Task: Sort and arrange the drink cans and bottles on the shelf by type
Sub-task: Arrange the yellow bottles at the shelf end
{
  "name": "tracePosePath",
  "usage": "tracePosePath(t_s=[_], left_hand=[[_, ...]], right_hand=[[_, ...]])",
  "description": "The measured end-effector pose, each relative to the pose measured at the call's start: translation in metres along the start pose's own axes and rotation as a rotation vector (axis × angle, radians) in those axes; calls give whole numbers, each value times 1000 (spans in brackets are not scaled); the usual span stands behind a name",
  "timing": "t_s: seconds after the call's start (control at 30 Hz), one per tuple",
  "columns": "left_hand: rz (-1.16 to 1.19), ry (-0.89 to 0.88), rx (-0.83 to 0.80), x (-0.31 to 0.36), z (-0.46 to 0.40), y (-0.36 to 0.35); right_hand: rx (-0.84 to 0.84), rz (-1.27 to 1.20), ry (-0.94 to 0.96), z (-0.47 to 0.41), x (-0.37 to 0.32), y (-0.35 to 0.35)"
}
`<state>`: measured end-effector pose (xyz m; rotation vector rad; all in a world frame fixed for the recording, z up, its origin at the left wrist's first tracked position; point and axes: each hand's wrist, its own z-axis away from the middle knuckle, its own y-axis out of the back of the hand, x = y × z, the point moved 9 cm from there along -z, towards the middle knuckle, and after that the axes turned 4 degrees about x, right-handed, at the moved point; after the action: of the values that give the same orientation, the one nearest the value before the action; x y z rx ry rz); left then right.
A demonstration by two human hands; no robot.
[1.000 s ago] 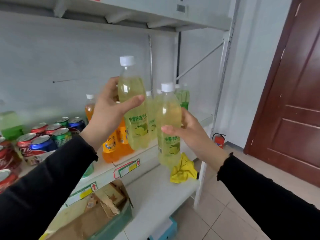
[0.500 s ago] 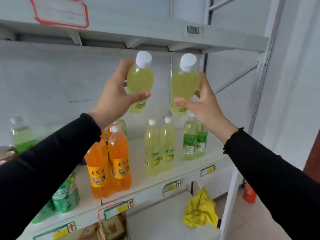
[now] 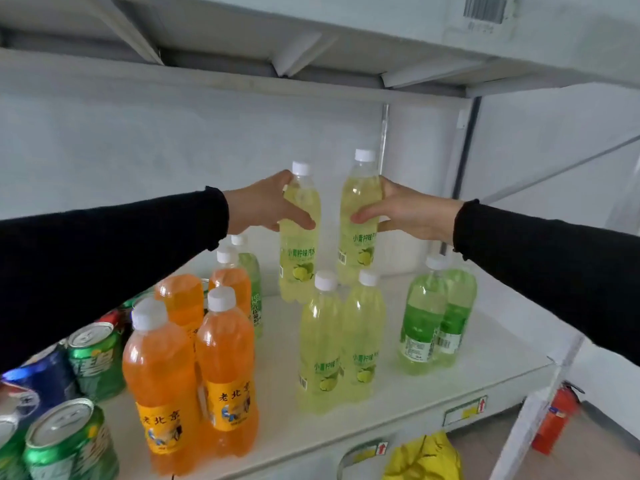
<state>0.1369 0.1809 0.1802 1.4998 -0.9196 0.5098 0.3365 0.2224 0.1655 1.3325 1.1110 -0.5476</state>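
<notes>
My left hand [image 3: 263,202] grips a pale yellow lime-soda bottle [image 3: 299,258] by its upper body. My right hand [image 3: 405,211] grips a second identical bottle [image 3: 358,237]. Both bottles are upright near the back of the white shelf [image 3: 467,372], directly behind two more lime-soda bottles [image 3: 341,344] standing at the front. I cannot tell whether the held bottles touch the shelf. Orange soda bottles [image 3: 194,368] stand to the left, with a green bottle [image 3: 254,289] behind them. Two green bottles [image 3: 436,317] stand to the right.
Green, blue and red cans [image 3: 69,393] crowd the shelf's left end. An upper shelf [image 3: 381,36] hangs low overhead. A yellow cloth [image 3: 426,459] lies on the shelf below. A red fire extinguisher [image 3: 554,417] stands on the floor at right.
Both hands have carried the lime-soda bottles from high in front of the upper shelf down and back, to behind the two front lime-soda bottles. The view has moved closer.
</notes>
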Motion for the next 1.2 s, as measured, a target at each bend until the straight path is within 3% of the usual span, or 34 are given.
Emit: tracePosePath(t_s=[0.3,0.5,0.73,1.0,1.2], left_hand=[[-192,308,-171,-62,-37,-39],[-307,433,-222,-95,-41,-56],[-272,412,-238,-101,-37,-72],[-242,376,-243,-107,-48,-72],[-188,309,-289,-88,-50,-63]], right_hand=[[-537,273,-146,-45,49,-41],[-750,377,-125,-51,71,-69],[-853,381,-39,-48,87,-90],[-812,293,-82,-55,100,-90],[-881,226,-109,-47,101,-90]])
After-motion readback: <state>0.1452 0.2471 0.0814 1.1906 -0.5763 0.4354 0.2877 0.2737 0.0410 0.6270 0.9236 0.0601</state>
